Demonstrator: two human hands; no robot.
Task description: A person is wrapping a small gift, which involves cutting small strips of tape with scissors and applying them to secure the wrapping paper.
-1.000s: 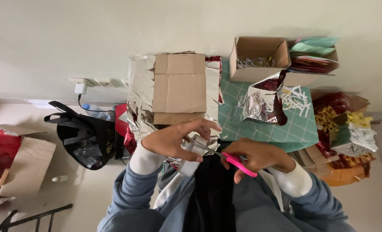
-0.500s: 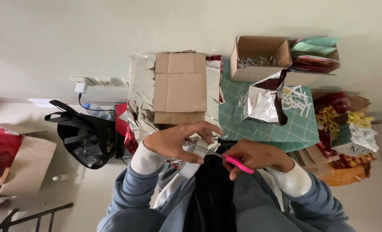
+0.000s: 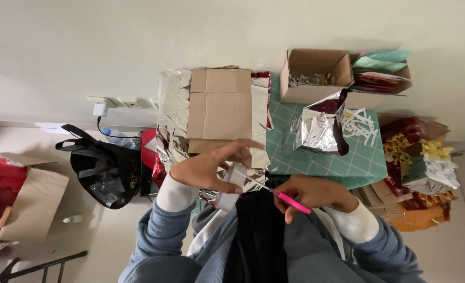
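My left hand point(image 3: 211, 166) holds a small piece of white and silver foil paper point(image 3: 231, 183) close to my chest, with the fingers spread over it. Pink-handled scissors point(image 3: 285, 198) are gripped in my right hand point(image 3: 313, 194), and their thin blades reach left into the foil piece. Both hands hover over my lap, in front of a flattened cardboard sheet point(image 3: 219, 110) that lies on silver foil sheets point(image 3: 172, 118).
A green cutting mat point(image 3: 327, 157) carries a crumpled foil bag point(image 3: 319, 128) and white paper strips point(image 3: 361, 124). An open cardboard box point(image 3: 313, 73) stands behind it. A black bag point(image 3: 104, 167) lies at the left. Red and gold wrapping point(image 3: 418, 157) is piled at the right.
My hands stay nearly where they were. The left fingers have shifted a little on the foil piece and the scissors sit slightly further into it.
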